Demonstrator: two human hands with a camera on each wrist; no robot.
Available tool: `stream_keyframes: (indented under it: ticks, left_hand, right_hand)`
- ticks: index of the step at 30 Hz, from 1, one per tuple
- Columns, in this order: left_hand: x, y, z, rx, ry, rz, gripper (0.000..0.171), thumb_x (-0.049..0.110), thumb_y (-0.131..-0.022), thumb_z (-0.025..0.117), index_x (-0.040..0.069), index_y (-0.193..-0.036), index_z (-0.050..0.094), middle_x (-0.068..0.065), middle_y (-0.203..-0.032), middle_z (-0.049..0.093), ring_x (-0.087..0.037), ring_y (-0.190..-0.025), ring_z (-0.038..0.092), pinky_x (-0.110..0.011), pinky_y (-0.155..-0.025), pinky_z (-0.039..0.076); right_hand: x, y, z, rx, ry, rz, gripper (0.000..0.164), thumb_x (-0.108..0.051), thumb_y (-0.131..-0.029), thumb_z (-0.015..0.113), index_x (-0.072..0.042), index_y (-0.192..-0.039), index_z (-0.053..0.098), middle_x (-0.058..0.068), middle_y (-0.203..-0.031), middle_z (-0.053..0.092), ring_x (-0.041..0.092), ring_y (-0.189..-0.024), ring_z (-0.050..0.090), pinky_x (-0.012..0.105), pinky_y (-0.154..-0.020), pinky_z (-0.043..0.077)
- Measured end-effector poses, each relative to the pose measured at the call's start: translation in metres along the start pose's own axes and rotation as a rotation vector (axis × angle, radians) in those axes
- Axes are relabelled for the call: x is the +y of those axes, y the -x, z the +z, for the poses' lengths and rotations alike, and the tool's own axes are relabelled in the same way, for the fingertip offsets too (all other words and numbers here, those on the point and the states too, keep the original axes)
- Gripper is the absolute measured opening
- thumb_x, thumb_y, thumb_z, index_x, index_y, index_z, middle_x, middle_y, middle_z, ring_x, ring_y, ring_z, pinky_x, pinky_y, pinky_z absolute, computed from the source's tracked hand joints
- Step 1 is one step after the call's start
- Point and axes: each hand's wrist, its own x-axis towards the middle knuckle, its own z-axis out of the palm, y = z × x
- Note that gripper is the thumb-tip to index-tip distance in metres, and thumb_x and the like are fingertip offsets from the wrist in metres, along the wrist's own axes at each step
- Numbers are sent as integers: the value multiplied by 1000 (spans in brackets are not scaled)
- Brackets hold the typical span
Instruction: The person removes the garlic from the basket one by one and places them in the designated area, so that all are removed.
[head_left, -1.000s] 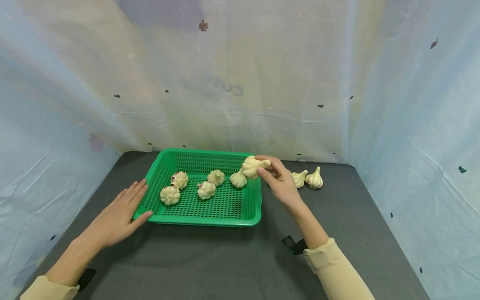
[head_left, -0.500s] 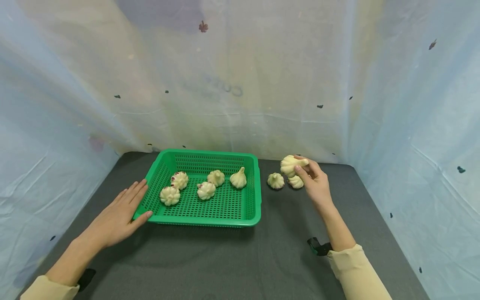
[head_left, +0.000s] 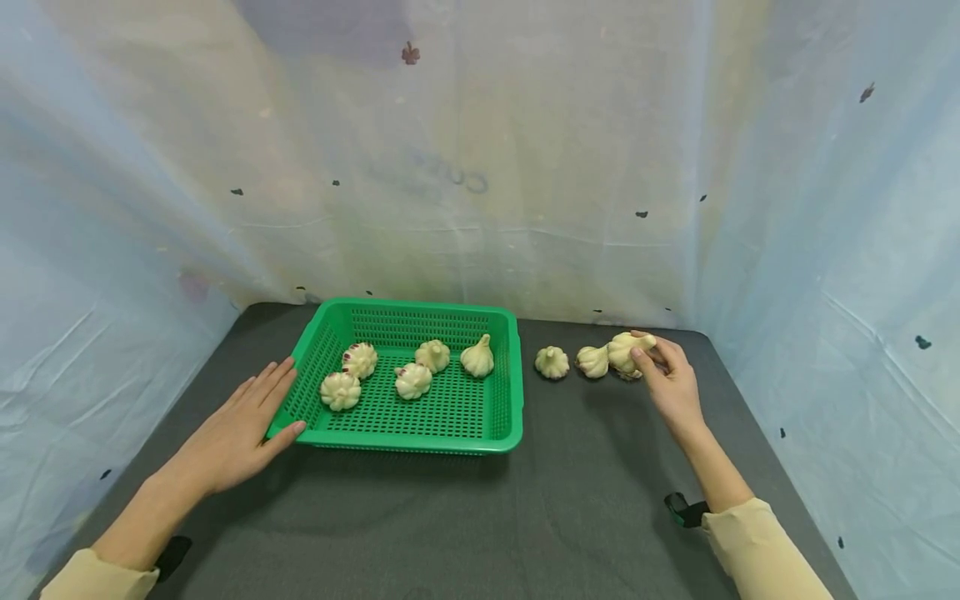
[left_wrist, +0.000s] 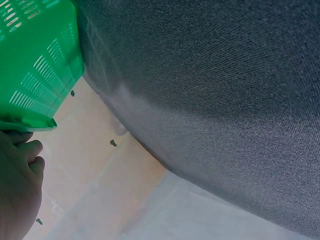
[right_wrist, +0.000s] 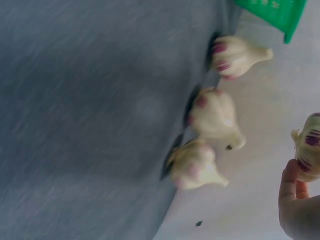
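In the head view, my right hand point(head_left: 670, 385) pinches a pale garlic bulb point(head_left: 624, 351) between thumb and fingers, its stem toward the hand. The right wrist view shows purple streaks on that held bulb point(right_wrist: 311, 150), raised off the table. It overlaps a garlic bulb lying behind it in the head view. Left of that are two more bulbs on the table, a middle bulb point(head_left: 592, 362) and a bulb point(head_left: 552, 362) nearer the basket. My left hand point(head_left: 238, 429) lies with straight fingers along the left rim of the green basket point(head_left: 405, 439). Several garlic bulbs sit inside, one upright bulb point(head_left: 477, 358) at the right.
A dark grey cloth-covered table point(head_left: 420, 525) carries everything. Whitish sheeting point(head_left: 465, 167) with small dark marks closes in the back and both sides. The basket's right wall stands just left of the loose bulbs.
My right hand has carried the garlic bulb from over the basket's right edge rightward, past the loose bulbs, to above the far right one. The left hand and basket have stayed put.
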Motion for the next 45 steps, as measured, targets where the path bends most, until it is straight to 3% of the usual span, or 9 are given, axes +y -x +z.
stream_keyframes:
  ticks: [6, 10, 15, 23, 31, 38, 42, 45]
  left_hand:
    - [0, -1, 0, -6, 8, -5, 83, 44, -106, 58, 1, -165, 20, -19, -172, 19, -27, -161, 3, -29, -128, -11]
    - [0, -1, 0, -9, 11, -8, 83, 44, -106, 58, 1, -166, 20, -19, -172, 18, -28, -161, 3, -29, -127, -11]
    - [-1, 0, 1, -16, 13, -10, 83, 43, -106, 59, 1, -166, 19, -19, -172, 17, -28, -161, 3, -29, -127, -12]
    - [0, 0, -1, -22, 11, -18, 84, 44, -106, 59, 2, -166, 18, -19, -172, 18, -32, -161, 7, -30, -128, -10]
    - [0, 0, 0, -15, 14, -17, 84, 43, -106, 59, 2, -166, 18, -19, -172, 17, -29, -161, 5, -30, -128, -11]
    - [0, 0, 1, -19, 15, -25, 84, 44, -105, 59, 3, -166, 19, -18, -173, 17, -31, -161, 6, -30, -128, -11]
    - [1, -1, 0, -23, 20, -34, 85, 45, -105, 60, 3, -166, 19, -18, -172, 17, -34, -160, 10, -31, -128, -10]
    - [1, 0, -1, -25, 18, -33, 85, 45, -105, 60, 2, -166, 19, -19, -172, 17, -37, -159, 13, -31, -128, -10]
  right_hand:
    - [17, 0, -12, 23, 106, 59, 48, -40, -107, 58, -11, -146, 62, 11, -145, 48, 4, -112, 51, 10, -84, 45]
    - [30, -3, -20, 33, 161, 83, 49, -41, -108, 56, -10, -146, 61, 16, -146, 47, 21, -120, 52, 16, -83, 46]
    - [44, -7, -32, 18, 203, 117, 53, -44, -109, 51, -9, -149, 58, 21, -148, 44, 37, -127, 49, 32, -87, 45]
    - [68, -21, -45, 5, 278, 127, 52, -39, -111, 49, -5, -149, 56, 30, -146, 43, 44, -122, 51, 41, -84, 47]
    - [86, -33, -52, -61, 387, 104, 51, -34, -112, 46, 3, -146, 55, 37, -139, 49, 53, -122, 51, 66, -96, 44]
    - [102, -42, -54, -169, 471, 151, 56, -37, -113, 41, 5, -149, 50, 41, -140, 50, 57, -123, 54, 67, -95, 49]
    - [108, -45, -53, -196, 499, 183, 61, -38, -113, 39, 10, -151, 42, 42, -142, 49, 59, -128, 50, 68, -103, 45]
    - [110, -46, -53, -190, 507, 192, 60, -38, -113, 38, 10, -147, 46, 43, -141, 48, 61, -130, 47, 69, -105, 43]
